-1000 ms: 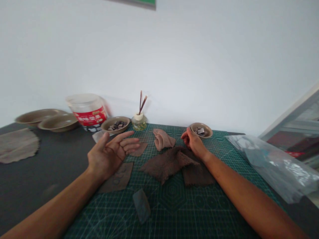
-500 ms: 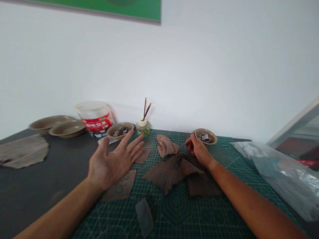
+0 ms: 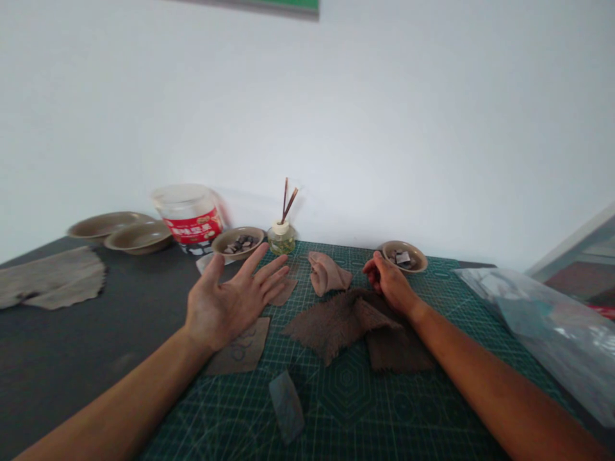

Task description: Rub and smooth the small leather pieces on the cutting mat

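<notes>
My left hand (image 3: 235, 301) is open, palm up with its fingers spread, above a brown patch with pen marks (image 3: 243, 349). Nothing lies in the palm. My right hand (image 3: 389, 282) is closed, its fingers curled in beside a small bowl of dark pieces (image 3: 413, 256). Whatever those fingers hold, if anything, is hidden. Below that hand spreads a rumpled dark brown cloth (image 3: 336, 323). A folded pinkish cloth (image 3: 328, 274) sits between the hands, and a smaller tan patch (image 3: 284, 292) is just past my left fingertips.
A green cutting mat (image 3: 346, 422) covers much of the dark table, with a grey-blue block (image 3: 287, 406) near its front. Along the wall stand a reed diffuser (image 3: 282, 238), another bowl of pieces (image 3: 221, 243), a plastic tub (image 3: 192, 221) and two dishes (image 3: 139, 238). Plastic bags (image 3: 542, 333) lie right, grey cloth (image 3: 52, 275) left.
The whole view has shifted, so the table things appear slightly higher and further right. Both hands keep almost the same pose, the left open and the right curled.
</notes>
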Demonstrator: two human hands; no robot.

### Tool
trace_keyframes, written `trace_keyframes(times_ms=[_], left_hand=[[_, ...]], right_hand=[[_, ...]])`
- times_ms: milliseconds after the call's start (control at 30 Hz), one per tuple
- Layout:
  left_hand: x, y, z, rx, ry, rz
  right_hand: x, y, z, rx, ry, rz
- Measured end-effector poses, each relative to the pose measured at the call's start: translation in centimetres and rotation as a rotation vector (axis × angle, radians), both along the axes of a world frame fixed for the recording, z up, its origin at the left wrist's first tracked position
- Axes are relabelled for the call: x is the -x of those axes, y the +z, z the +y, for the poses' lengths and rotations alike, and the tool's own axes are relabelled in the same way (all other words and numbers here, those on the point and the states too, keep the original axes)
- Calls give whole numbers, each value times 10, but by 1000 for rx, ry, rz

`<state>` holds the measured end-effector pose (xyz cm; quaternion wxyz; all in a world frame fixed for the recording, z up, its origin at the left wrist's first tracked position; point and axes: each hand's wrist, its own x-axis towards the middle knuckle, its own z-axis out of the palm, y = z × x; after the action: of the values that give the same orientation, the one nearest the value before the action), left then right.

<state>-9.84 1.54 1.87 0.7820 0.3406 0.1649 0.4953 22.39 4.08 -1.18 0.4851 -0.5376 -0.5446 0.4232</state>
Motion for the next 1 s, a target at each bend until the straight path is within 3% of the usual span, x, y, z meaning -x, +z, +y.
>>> trace_keyframes(times_ms=[400, 1000], left_hand=[[-1, -1, 1, 36, -23, -18], [1, 0, 0, 12, 71, 85]], right_hand=[[1, 3, -1, -2, 14, -93], [2, 1, -2, 8, -6, -91]])
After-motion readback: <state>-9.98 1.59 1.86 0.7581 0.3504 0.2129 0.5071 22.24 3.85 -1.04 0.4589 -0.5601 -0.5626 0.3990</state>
